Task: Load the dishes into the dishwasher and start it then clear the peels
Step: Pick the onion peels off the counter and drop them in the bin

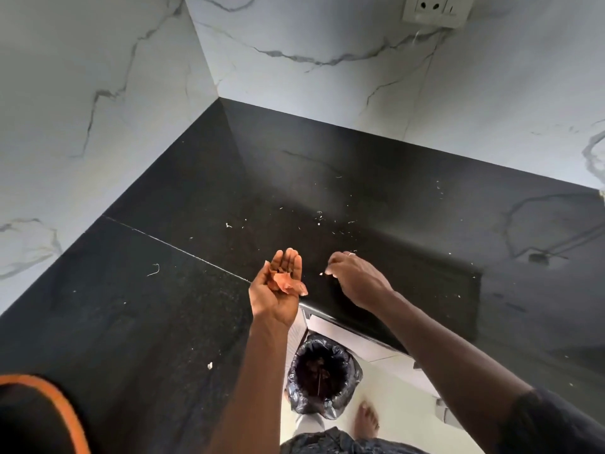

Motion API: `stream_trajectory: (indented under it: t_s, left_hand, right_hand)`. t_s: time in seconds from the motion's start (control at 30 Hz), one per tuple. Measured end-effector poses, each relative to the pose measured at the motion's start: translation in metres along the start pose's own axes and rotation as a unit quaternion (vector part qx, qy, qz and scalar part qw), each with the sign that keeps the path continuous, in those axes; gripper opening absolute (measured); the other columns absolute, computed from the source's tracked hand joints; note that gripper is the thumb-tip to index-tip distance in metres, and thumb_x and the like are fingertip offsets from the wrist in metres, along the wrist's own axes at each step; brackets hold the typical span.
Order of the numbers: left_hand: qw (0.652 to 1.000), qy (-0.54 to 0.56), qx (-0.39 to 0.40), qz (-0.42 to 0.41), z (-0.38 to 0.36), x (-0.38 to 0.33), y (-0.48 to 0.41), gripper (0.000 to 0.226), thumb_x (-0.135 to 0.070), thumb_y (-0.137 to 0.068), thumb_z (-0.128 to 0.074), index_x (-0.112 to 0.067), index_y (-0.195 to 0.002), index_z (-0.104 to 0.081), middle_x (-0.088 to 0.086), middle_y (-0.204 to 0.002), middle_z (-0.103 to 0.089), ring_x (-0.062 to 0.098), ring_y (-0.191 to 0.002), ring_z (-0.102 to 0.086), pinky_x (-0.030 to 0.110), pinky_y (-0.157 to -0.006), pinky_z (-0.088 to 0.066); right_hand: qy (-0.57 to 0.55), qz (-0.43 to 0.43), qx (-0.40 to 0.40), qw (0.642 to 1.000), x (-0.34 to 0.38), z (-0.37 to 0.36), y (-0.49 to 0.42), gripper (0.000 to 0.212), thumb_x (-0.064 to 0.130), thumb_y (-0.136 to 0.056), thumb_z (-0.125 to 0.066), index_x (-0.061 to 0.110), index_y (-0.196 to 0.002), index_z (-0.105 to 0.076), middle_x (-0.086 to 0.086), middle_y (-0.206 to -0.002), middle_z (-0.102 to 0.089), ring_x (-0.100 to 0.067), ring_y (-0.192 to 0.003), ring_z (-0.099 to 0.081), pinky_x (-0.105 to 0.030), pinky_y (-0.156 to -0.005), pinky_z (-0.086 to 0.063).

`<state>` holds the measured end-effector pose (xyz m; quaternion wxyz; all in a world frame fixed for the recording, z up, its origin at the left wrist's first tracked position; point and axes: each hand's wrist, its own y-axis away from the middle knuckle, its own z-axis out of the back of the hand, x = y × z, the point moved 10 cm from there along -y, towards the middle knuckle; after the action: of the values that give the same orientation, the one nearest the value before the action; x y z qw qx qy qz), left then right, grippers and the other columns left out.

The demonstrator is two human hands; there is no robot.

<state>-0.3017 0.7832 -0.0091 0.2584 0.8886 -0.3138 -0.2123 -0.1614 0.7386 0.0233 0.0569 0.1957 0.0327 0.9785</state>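
Observation:
My left hand (pixel 278 290) is held palm up over the front edge of the black counter (pixel 360 198), fingers straight, with reddish-brown peels (pixel 285 282) lying on the palm. My right hand (pixel 355 276) hovers palm down just to the right, its fingers curled down toward the counter near a tiny white scrap (pixel 321 274); whether it pinches anything is hidden. Small pale peel bits (pixel 319 217) are scattered over the counter. No dishwasher or dishes are in view.
A bin lined with a black bag (pixel 322 375) stands on the floor below the counter edge, with dark scraps inside. My bare foot (pixel 370 421) is beside it. Marble walls meet in the corner behind, and a socket (pixel 433 8) sits high on the right.

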Motion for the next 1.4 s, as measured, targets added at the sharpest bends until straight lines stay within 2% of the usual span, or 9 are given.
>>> stream_trajectory:
  t_s: [0.17,0.4,0.5,0.63,0.83,0.97,1.07,1.23,1.4]
  left_hand:
    - [1.000,0.023,-0.002,0.005,0.013,0.009,0.010,0.044,-0.022,-0.106,-0.036,0.002,-0.095,-0.071,0.022,-0.105,-0.071,0.033,-0.098,-0.072,0.037,-0.073,-0.062]
    - [0.999,0.034,-0.004,-0.003,0.021,0.014,0.019,0.043,-0.023,-0.107,-0.035,0.002,-0.098,-0.069,0.023,-0.105,-0.070,0.033,-0.101,-0.068,0.035,-0.066,-0.062]
    - [0.999,0.032,-0.008,-0.011,0.024,0.012,0.021,0.045,-0.023,-0.107,-0.034,0.003,-0.098,-0.069,0.024,-0.104,-0.071,0.034,-0.095,-0.073,0.040,-0.076,-0.063]
    - [0.999,0.036,-0.017,-0.019,0.032,0.006,0.025,0.045,-0.022,-0.107,-0.033,0.003,-0.098,-0.069,0.023,-0.104,-0.071,0.033,-0.093,-0.073,0.041,-0.080,-0.063]
    - [0.999,0.039,-0.024,-0.015,0.037,0.004,0.026,0.044,-0.022,-0.107,-0.033,0.003,-0.100,-0.069,0.023,-0.105,-0.071,0.033,-0.094,-0.073,0.040,-0.080,-0.063]
    - [0.999,0.042,-0.023,-0.011,0.038,0.008,0.023,0.044,-0.022,-0.107,-0.034,0.003,-0.099,-0.069,0.023,-0.104,-0.071,0.033,-0.094,-0.073,0.041,-0.082,-0.062]
    - [0.998,0.047,-0.029,0.003,0.039,0.015,0.020,0.043,-0.023,-0.106,-0.035,0.002,-0.101,-0.069,0.022,-0.105,-0.071,0.031,-0.095,-0.072,0.037,-0.074,-0.063]
    - [0.997,-0.025,-0.066,0.021,0.035,0.033,0.021,0.039,-0.025,-0.106,-0.036,-0.009,-0.090,-0.068,0.001,-0.062,-0.064,0.005,-0.041,-0.051,0.012,-0.038,-0.036]
    - [0.997,-0.068,-0.048,0.005,0.033,0.047,0.017,0.059,-0.024,-0.106,-0.038,-0.010,-0.061,-0.074,0.001,-0.061,-0.065,0.010,-0.050,-0.060,0.017,-0.050,-0.047]
  right_hand:
    - [-0.010,-0.151,-0.064,0.986,-0.053,0.015,0.020,0.034,-0.007,-0.088,-0.046,0.011,-0.110,-0.065,-0.003,-0.109,-0.057,-0.027,-0.103,-0.054,-0.038,-0.081,-0.051]
    - [0.022,-0.052,-0.019,0.998,0.013,0.002,0.002,0.026,-0.007,-0.087,-0.056,0.011,-0.105,-0.065,-0.006,-0.104,-0.057,-0.025,-0.095,-0.056,-0.035,-0.073,-0.050]
    - [0.052,0.003,0.001,0.999,0.041,-0.005,-0.005,0.016,-0.004,-0.090,-0.061,0.010,-0.097,-0.066,-0.004,-0.095,-0.055,-0.020,-0.087,-0.054,-0.029,-0.064,-0.036]
    - [0.072,0.043,0.011,0.996,0.054,-0.014,-0.006,0.014,-0.001,-0.089,-0.065,0.012,-0.091,-0.067,-0.002,-0.088,-0.057,-0.020,-0.086,-0.058,-0.028,-0.063,-0.042]
    - [0.033,0.008,-0.009,0.999,0.043,-0.013,0.000,0.011,0.002,-0.085,-0.068,0.013,-0.089,-0.065,0.000,-0.088,-0.060,-0.021,-0.083,-0.058,-0.032,-0.065,-0.050]
    - [-0.103,-0.082,-0.077,0.988,0.024,0.008,0.008,0.010,0.004,-0.081,-0.073,0.013,-0.082,-0.069,0.004,-0.082,-0.062,-0.014,-0.072,-0.059,-0.030,-0.062,-0.049]
    - [-0.150,-0.062,-0.123,0.979,0.045,0.033,0.011,0.012,0.007,-0.080,-0.071,0.017,-0.075,-0.068,0.008,-0.077,-0.061,-0.008,-0.066,-0.058,-0.029,-0.059,-0.051]
    - [-0.151,-0.010,-0.117,0.981,0.085,0.050,0.019,0.015,0.009,-0.086,-0.060,0.016,-0.075,-0.068,0.011,-0.079,-0.056,-0.007,-0.065,-0.053,-0.027,-0.056,-0.045]
    - [-0.140,-0.030,-0.109,0.984,0.072,0.054,0.034,0.019,0.013,-0.095,-0.056,0.013,-0.088,-0.074,0.000,-0.088,-0.067,-0.013,-0.068,-0.056,-0.025,-0.058,-0.042]
